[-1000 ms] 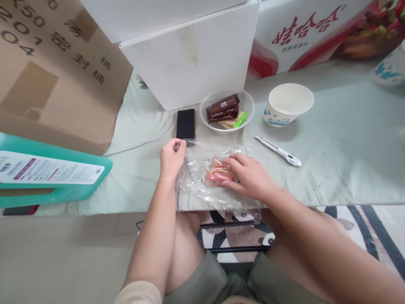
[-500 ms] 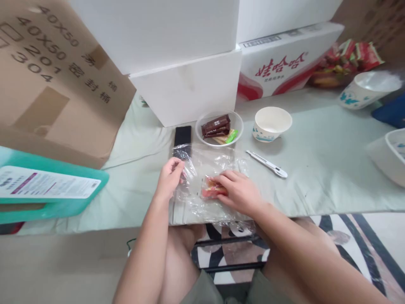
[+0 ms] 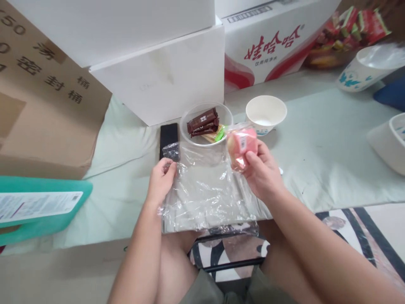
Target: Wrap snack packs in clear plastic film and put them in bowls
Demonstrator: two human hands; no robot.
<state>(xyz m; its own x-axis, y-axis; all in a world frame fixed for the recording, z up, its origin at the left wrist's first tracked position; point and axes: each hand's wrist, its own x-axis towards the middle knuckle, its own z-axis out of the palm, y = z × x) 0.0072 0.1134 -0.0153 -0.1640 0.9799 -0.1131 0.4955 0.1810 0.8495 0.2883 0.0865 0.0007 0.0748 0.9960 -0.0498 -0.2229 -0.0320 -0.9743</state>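
Note:
A clear plastic sheet (image 3: 205, 185) lies spread along the table's front, its lower edge hanging over. My left hand (image 3: 161, 179) is closed at the sheet's left side, pinching its edge. In my right hand (image 3: 264, 171) is a pink snack packet (image 3: 247, 141) in clear wrapping, raised above the sheet's right side. Behind the sheet stands a clear plastic bowl (image 3: 186, 137) with brown wrapped bars (image 3: 202, 122) and a green-tipped bundle of sticks (image 3: 215, 136). A black phone (image 3: 168, 137) lies left of the bowl, partly under the film. My right hand hides most of a white utility knife (image 3: 281, 171).
Behind the packet stands a white paper bowl (image 3: 265, 112). White boxes (image 3: 177, 76) and a red-and-white carton (image 3: 268, 55) line the back. A cardboard box (image 3: 63, 122) and green jug (image 3: 47, 207) are left; a paper cup (image 3: 357, 71) and white container (image 3: 387, 141) are right.
My right hand has lifted the packet off the plastic sheet and moved it up and to the right, toward the paper bowl. My left hand keeps hold of the sheet. The view has shifted slightly.

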